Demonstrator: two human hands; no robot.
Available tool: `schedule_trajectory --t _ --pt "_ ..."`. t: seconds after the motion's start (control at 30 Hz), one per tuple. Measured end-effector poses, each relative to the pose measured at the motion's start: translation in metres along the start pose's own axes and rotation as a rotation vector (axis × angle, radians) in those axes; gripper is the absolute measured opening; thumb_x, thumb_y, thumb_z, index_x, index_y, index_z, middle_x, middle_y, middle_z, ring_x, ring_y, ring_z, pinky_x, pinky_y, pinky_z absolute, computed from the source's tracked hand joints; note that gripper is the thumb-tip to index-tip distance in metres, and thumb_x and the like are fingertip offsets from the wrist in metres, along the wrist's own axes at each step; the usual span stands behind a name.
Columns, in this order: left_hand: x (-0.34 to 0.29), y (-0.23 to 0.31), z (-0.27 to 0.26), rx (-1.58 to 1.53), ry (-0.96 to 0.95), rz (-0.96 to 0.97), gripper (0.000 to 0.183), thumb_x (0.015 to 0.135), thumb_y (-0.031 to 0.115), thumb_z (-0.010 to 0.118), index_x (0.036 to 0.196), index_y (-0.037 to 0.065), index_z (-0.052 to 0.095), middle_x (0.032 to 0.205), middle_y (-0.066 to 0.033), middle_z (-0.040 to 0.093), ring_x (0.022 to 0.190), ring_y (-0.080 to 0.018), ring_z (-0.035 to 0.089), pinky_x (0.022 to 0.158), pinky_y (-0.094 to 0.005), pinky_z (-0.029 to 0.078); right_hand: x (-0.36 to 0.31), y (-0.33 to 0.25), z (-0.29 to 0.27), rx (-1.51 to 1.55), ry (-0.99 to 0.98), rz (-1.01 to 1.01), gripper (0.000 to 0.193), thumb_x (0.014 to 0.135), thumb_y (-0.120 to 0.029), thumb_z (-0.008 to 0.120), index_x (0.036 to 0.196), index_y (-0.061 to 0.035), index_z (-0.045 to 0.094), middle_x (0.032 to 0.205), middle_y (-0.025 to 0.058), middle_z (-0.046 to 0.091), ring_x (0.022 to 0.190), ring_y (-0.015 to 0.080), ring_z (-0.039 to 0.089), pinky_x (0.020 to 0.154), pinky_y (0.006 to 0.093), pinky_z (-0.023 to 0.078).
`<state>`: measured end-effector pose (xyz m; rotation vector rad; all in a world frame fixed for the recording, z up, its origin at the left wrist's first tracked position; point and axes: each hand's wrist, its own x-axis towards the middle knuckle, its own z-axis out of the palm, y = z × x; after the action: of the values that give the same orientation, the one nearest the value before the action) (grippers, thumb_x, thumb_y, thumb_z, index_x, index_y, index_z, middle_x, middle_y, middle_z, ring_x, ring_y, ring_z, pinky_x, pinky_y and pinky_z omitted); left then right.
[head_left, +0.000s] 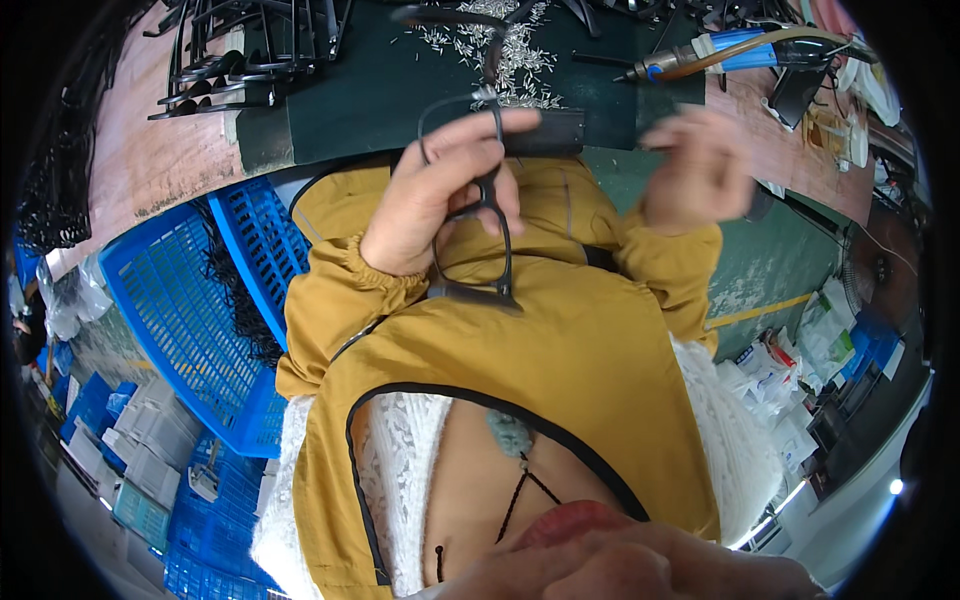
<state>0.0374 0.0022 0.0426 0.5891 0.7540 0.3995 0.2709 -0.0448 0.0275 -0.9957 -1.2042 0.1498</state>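
Observation:
My left hand (445, 190) is closed around a black eyeglass frame (507, 245), held upright over my lap just in front of the table edge. One rim rises past my fingers and the other hangs below them. A temple, blurred, sticks out toward the table. To the right, apart from the frame, my right hand (700, 170) is raised and smeared by motion. Its fingers seem bent, but whether they hold anything does not show. Beyond the hands, many small silver pins (515, 65) lie heaped on the dark green mat (350, 100).
A powered screwdriver (740, 52) with a blue band lies at the back right of the table. Black eyeglass frames (235, 70) stand in rows at the back left. Beside my left arm is a blue plastic basket (185, 300) with dark parts behind it.

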Motion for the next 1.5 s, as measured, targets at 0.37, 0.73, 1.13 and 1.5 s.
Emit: schedule_trajectory --t 0.37,0.73,1.13,1.5 --pt "0.008 0.008 0.002 -0.187 -0.036 0.175 0.049 0.104 0.021 0.054 0.145 -0.004 0.049 0.09 -0.0122 0.071 0.07 -0.0185 0.071 0.058 -0.0242 0.053 0.074 0.09 0.009 0.941 0.08 0.509 0.035 0.101 -0.037 0.06 0.121 -0.0089 0.054 0.079 -0.0016 0.045 0.058 0.0109 0.041 0.049 0.0245 0.035" --pt "0.002 -0.029 0.027 -0.387 0.109 -0.477 0.037 0.101 0.03 0.063 0.131 0.008 0.061 0.072 -0.0014 0.062 0.055 -0.0094 0.057 0.041 -0.0187 0.035 0.059 0.07 0.049 1.272 -0.023 0.536 0.03 0.105 -0.039 0.057 0.113 -0.0105 0.053 0.078 0.0001 0.046 0.059 0.0092 0.042 0.045 0.0222 0.033" --pt "0.012 -0.056 0.015 -0.503 0.037 -0.393 0.035 0.097 0.036 0.07 0.125 0.018 0.06 0.074 0.0001 0.062 0.058 -0.0111 0.056 0.047 -0.0214 0.039 0.012 0.011 0.041 0.89 -0.143 0.467 0.029 0.098 -0.016 0.069 0.118 -0.0006 0.054 0.074 0.0094 0.058 0.052 0.013 0.049 0.047 0.0261 0.042" --pt "0.021 -0.06 0.011 -0.443 -0.013 -0.466 0.034 0.098 0.04 0.065 0.119 0.014 0.061 0.067 -0.0012 0.058 0.059 -0.0114 0.053 0.049 -0.0232 0.033 0.02 0.014 0.032 0.908 -0.414 0.59 0.019 0.104 -0.026 0.063 0.108 -0.0126 0.05 0.079 0.0021 0.046 0.064 0.0143 0.043 0.053 0.0273 0.036"
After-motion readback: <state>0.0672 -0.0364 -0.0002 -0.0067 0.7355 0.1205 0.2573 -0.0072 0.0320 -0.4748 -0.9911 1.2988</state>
